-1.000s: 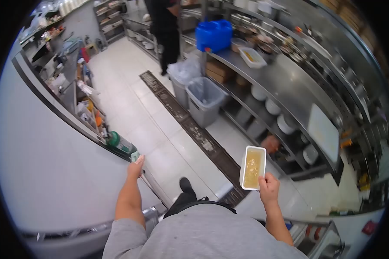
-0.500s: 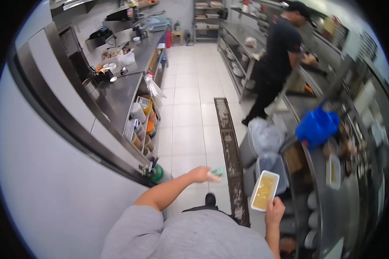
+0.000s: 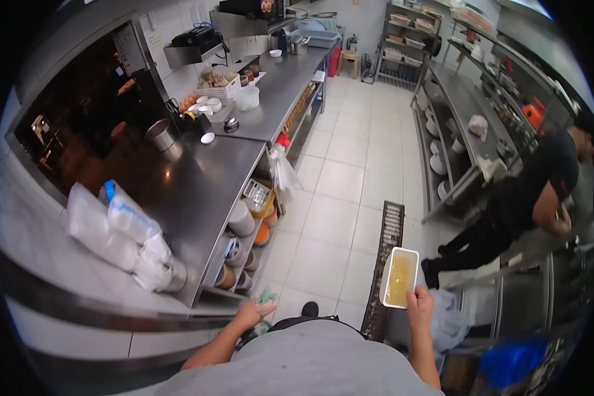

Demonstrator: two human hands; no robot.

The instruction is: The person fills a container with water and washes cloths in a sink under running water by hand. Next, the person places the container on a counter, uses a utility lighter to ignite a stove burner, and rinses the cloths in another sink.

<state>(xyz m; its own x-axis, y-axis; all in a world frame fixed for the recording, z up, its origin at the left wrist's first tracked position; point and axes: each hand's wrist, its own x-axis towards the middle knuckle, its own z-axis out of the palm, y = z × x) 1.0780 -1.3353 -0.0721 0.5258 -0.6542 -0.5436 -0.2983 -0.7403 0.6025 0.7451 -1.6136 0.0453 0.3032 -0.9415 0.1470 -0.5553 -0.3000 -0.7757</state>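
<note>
1. Closest in: the right hand [image 3: 420,308] has a firm-looking grip on one end of a white tub [image 3: 385,282], fingers curled in with the thumb at the rim. The tub hangs over the near end of the floor drain [image 3: 390,228]. It's roughly level, I'd guess because the yellowish liquid [image 3: 401,276] inside would slop out otherwise.
2. Left hand [image 3: 249,316] is down to the left of the drain, fingers mostly closed on a bunched pale green cloth [image 3: 268,296]. Kinda blurry, so can't tell how tight. Carrying the tub one-handed probably makes that possible.
3. Further left of the drain, a steel counter [image 3: 208,181] carries bulky plastic bags [image 3: 105,228]. Lidded containers [image 3: 241,219] sit on the shelf below, likely so they're reachable without eating up worktop.
4. Right of the drain, a co-worker [image 3: 508,204] in black leans over the other side, leaving the tiled aisle between.
5. Way beyond the drain's far end, a shelf rack [image 3: 412,41] stands against the back wall, presumably out of the way.
</note>
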